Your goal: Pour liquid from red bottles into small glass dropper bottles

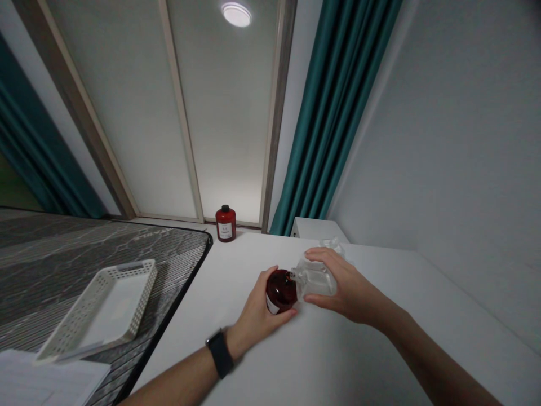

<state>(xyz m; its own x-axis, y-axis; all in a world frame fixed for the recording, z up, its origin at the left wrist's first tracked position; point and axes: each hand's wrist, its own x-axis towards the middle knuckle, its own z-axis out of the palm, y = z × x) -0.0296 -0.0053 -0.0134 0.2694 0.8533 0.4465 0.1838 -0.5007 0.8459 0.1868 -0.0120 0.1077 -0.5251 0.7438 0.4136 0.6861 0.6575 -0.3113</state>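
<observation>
Lower centre of frame, on white desk (380, 361): left hand (257, 316) wrapped around dark red bottle (280, 290); right hand (349, 287) grips clear bottle (315, 279), tilted, neck touching the red bottle's top.

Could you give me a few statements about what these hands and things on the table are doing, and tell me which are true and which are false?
1. The left hand grips a dark red round bottle standing on the white table. True.
2. The right hand holds a clear plastic bottle tipped toward the red one. True.
3. The white perforated plastic tray is full of bottles. False: no bottles lie in it.
4. A second red bottle with a black cap lies on its side. False: it stands upright by the window.
5. The left wrist wears a black watch. True.
</observation>
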